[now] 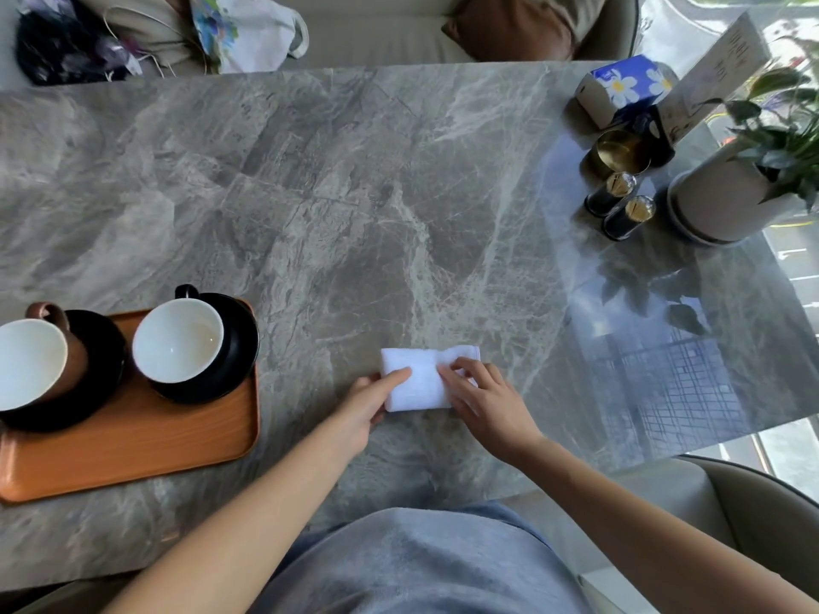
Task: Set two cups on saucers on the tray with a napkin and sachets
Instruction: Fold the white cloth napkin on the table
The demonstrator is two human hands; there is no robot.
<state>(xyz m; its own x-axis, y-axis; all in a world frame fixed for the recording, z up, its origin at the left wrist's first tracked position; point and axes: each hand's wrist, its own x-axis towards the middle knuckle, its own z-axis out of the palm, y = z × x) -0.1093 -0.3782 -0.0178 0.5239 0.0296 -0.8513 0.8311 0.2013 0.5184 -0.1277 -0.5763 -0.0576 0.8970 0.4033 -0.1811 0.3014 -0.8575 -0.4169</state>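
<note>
An orange tray lies at the table's left front. On it stand two black saucers, each bearing a cup: a brown cup at the far left and a black cup with a white inside on the right saucer. A folded white napkin lies on the marble table to the right of the tray. My left hand holds its left edge, index finger stretched over it. My right hand presses its fingers on the right part. No sachets are visible.
At the back right stand a blue tissue box, a brass cup, two small dark jars, a menu card and a potted plant. Bags lie on the seat beyond the table.
</note>
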